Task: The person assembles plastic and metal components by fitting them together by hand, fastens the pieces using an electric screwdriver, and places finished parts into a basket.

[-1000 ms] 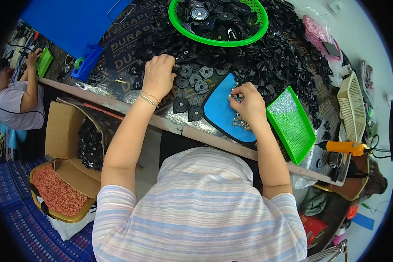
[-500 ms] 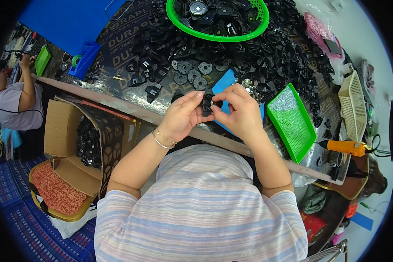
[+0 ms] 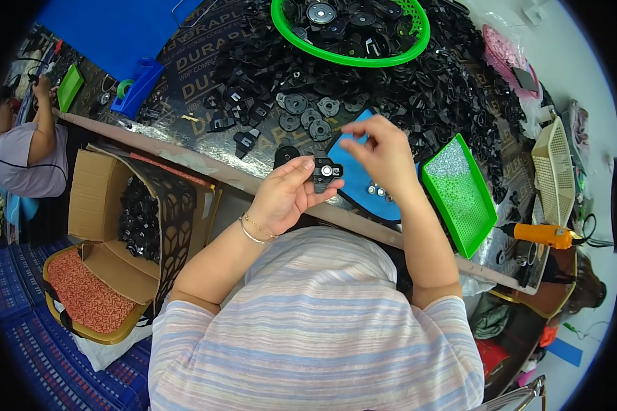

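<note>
My left hand grips a small black plastic part between thumb and fingers, near the table's front edge. A round, shiny metal piece sits in its face. My right hand hovers above a blue mat, apart from the part. Its thumb and bent fingers are spread, with nothing visible between them. Several small metal pieces lie on the mat below the right hand. Several dark grey discs lie on the table beyond my left hand.
Black parts heap across the table's far side around a green basket. A green tray holding tiny silvery pieces stands at right, near an orange-handled tool. A blue tape dispenser is at left. Another person works far left.
My right hand has let go of the black part and moved up and right. The left hand still holds the part, whose metal piece now shows. The view has shifted slightly.
</note>
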